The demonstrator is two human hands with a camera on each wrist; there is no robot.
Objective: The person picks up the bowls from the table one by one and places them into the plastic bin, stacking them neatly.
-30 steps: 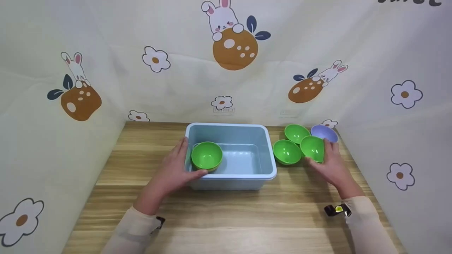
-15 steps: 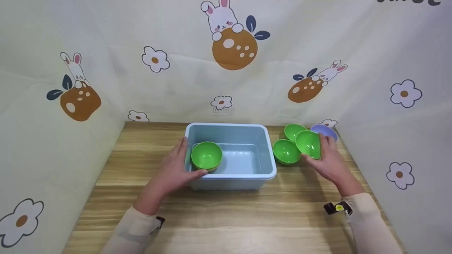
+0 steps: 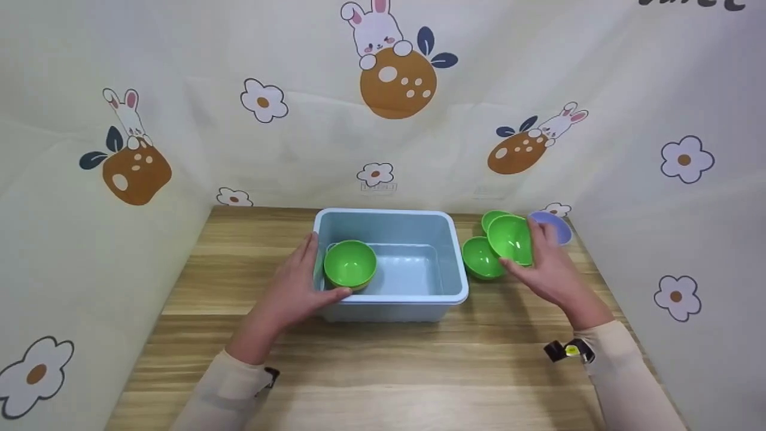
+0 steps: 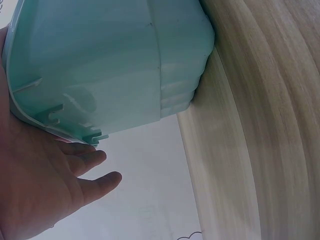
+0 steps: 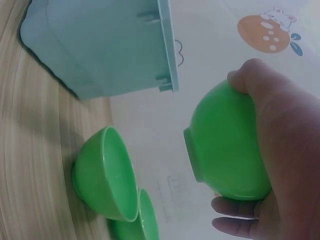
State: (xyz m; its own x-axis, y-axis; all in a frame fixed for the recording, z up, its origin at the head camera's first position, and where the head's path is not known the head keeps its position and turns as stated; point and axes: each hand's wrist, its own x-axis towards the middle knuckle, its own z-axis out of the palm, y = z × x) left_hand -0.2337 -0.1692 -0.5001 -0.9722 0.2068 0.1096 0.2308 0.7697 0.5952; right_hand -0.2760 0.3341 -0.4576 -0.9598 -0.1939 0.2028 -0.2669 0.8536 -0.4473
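Observation:
In the head view my right hand [image 3: 553,275] holds a green bowl [image 3: 510,239] by its rim and side, tilted. The right wrist view shows the held bowl [image 5: 227,145] clear of the table, thumb on one side and fingers on the other. Two more green bowls, a front one [image 3: 483,258] and a back one [image 3: 493,219], stand by the bin's right side. My left hand [image 3: 293,287] rests along the left front corner of a light blue plastic bin [image 3: 389,299], thumb across the front rim, fingers straight outside. Inside the bin, at its left end, sits a green bowl [image 3: 350,263] stacked on another.
A purple bowl [image 3: 553,226] stands at the back right, partly behind my right hand. The wooden table [image 3: 383,371] ends at a pale cloth backdrop [image 3: 299,155] printed with rabbits and flowers, which encloses the back and both sides.
My right hand has lifted the green bowl from among the others and carried it left, so it now overlaps the back green bowl. My left hand and the bin have stayed put.

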